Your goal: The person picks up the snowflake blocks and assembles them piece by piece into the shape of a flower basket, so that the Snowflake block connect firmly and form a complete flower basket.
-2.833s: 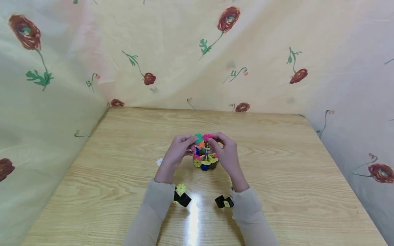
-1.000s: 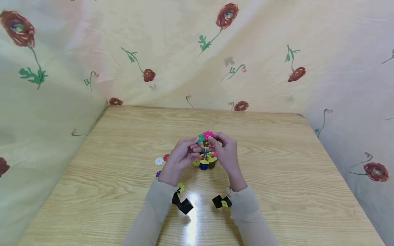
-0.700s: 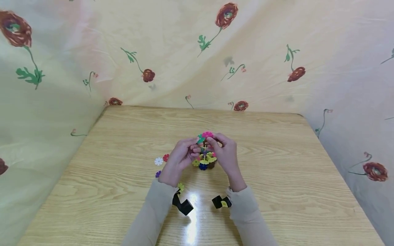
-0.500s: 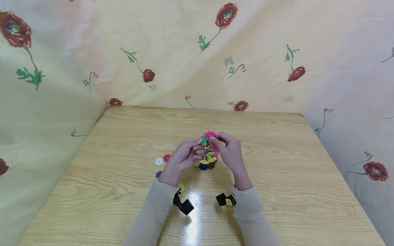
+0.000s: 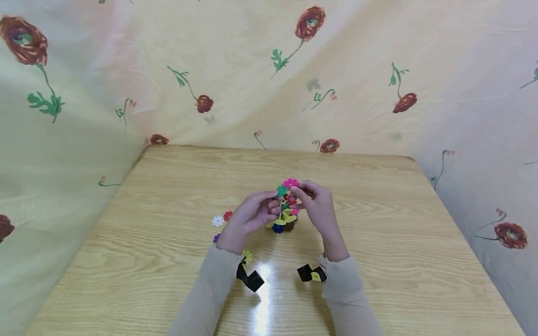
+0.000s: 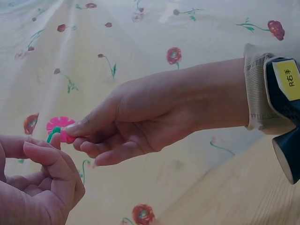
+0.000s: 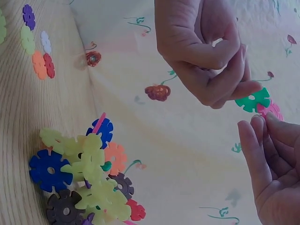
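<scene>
My left hand [image 5: 254,212] pinches a green plastic snowflake disc [image 7: 253,99] between its fingertips. My right hand [image 5: 318,207] pinches a pink snowflake disc [image 5: 291,183] by thumb and finger. The two notched discs meet edge to edge, raised off the table; whether their slots are fully locked cannot be seen. Below and behind the hands stands a built cluster of snowflake discs [image 7: 89,164], mostly yellow-green, with blue, brown, orange and red ones. In the right wrist view the cluster is apart from the held pair. In the head view, fingers partly cover it.
Left of my left forearm lie loose discs: a white disc [image 5: 217,220], a red disc [image 5: 228,215], a purple disc [image 5: 216,238] and a yellow-green disc [image 5: 247,255]. An orange disc [image 7: 39,64] shows there too. Flowered cloth [image 5: 252,70] surrounds the wooden table [image 5: 399,233].
Both hands have shifted slightly right with the green and pink discs, which have tilted and turned between the fingers. The cluster on the table stays in place.
</scene>
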